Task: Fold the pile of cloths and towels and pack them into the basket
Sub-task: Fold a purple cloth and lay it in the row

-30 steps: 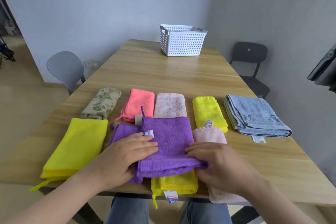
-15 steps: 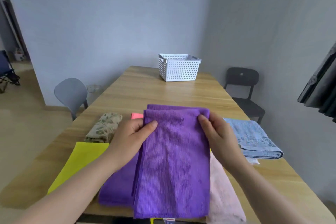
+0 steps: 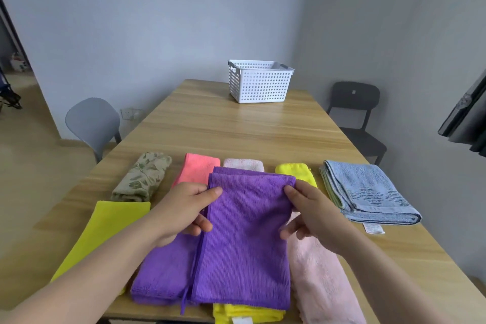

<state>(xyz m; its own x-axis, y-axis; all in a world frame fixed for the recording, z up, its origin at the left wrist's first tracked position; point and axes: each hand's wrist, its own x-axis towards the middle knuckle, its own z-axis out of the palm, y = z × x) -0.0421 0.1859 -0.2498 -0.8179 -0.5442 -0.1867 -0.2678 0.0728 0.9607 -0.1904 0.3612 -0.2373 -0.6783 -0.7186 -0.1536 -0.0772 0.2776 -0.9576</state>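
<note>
— Raised over the near end of the table (image 3: 236, 134): purple cloth (image 3: 247, 239), pinched at its two top corners, left hand (image 3: 184, 208) and right hand (image 3: 313, 216) well apart, each clamped on one.

— Risk?

— Possibly slipping free of so light a pinch, or dragging the second purple cloth (image 3: 163, 279) underneath out of its fold. A long carry as well, with the basket (image 3: 259, 81) at the far end.

— And a second ago?

— Pressed flat on the pile under both palms. Now lifted, lower part draped.
</note>
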